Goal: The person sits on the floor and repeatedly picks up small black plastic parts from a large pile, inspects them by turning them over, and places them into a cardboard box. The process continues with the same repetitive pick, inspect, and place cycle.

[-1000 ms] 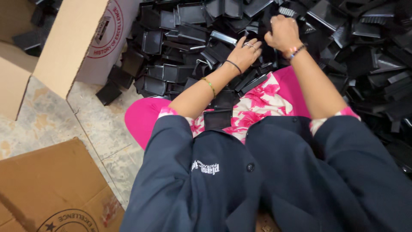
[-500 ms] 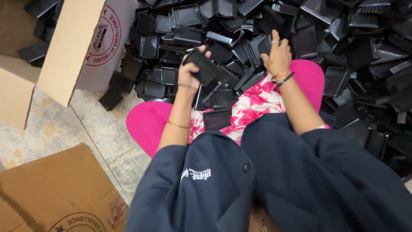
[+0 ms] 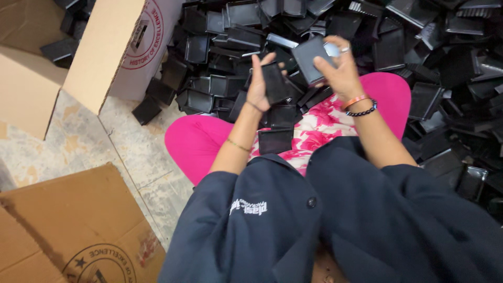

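While both hands are up over the lap, each grips one black plastic tray. Left hand (image 3: 260,86) is closed round a small tray (image 3: 274,83), thumb on its face, fingers behind. Right hand (image 3: 340,71) is closed on a second tray (image 3: 310,52), held a bit higher and tilted toward the camera. The 2 pcs are near each other but not touching. A third tray (image 3: 275,141) lies on the floral cloth (image 3: 319,133) on the lap, just below the hands. The big heap of black trays (image 3: 445,78) covers the floor ahead and to the right; a cardboard box (image 3: 123,50) stands open at the left, w/ flattened cardboard (image 3: 78,225) nearer on the tiled floor (image 3: 68,136).

My judgement: to handle these well, keep grip at the rims so the faces stay visible, turn each pc square to the eye, and bring edges parallel before pressing 2 together, since thin plastic like this likely flexes or slips if pinched at one corner.
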